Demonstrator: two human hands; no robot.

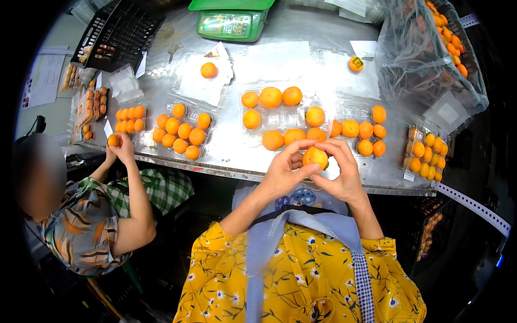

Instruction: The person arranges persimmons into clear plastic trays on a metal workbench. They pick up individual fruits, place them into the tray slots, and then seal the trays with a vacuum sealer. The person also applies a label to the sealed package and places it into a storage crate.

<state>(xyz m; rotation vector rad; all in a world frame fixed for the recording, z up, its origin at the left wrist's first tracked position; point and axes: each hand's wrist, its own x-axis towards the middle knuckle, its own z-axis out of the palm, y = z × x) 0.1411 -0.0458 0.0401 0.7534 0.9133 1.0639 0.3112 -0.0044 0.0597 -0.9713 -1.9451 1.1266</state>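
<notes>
Between my left hand (288, 163) and my right hand (338, 169) is one orange persimmon (315, 158), held by the fingertips of both over the table's near edge. Just beyond my hands, a clear plastic tray (278, 120) holds persimmons along its far and near rows and at its sides, with bare cups in the middle. Right of it, another clear tray (347, 114) carries several persimmons in its near and right parts. A single persimmon with a green calyx (356, 64) rests on white paper farther back.
A green digital scale (230, 24) stands at the back. Filled trays (426, 155) sit at right and left. A plastic-lined crate (476, 87) of persimmons is at the back right, a black crate (115, 36) at the back left. At left, a co-worker's hands (122, 149) hold a persimmon.
</notes>
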